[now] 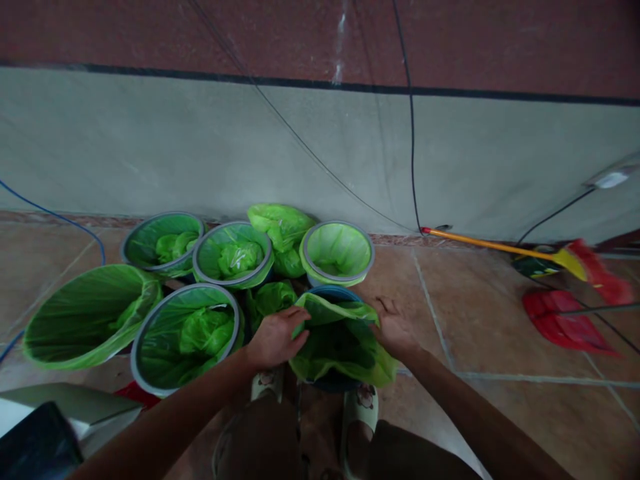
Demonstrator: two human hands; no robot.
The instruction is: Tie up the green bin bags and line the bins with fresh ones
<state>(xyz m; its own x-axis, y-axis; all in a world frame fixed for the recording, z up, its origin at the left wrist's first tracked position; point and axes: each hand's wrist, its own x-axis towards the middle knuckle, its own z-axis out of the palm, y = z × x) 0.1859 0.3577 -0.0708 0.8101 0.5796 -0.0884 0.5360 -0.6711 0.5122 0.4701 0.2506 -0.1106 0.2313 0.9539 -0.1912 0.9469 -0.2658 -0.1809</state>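
A green plastic bag (320,363) lines a blue bin (336,292) on the floor between my feet, its mouth spread wide and its edge hanging loosely over the rim. My left hand (276,339) grips the bag's edge on the left side, thumb inside the mouth. On the opposite side my right hand (395,325) has its fingers closed on the bag's edge. The inside of the bin is dark. Just behind it stands a lined bin (338,249) with a grey ring around its rim.
More green-lined bins (233,255) stand on the left, with a tied green bag (283,230) against the wall. A broom (500,245) and a red dustpan (565,320) lie at the right. A box (75,403) sits at lower left. Cables hang along the wall.
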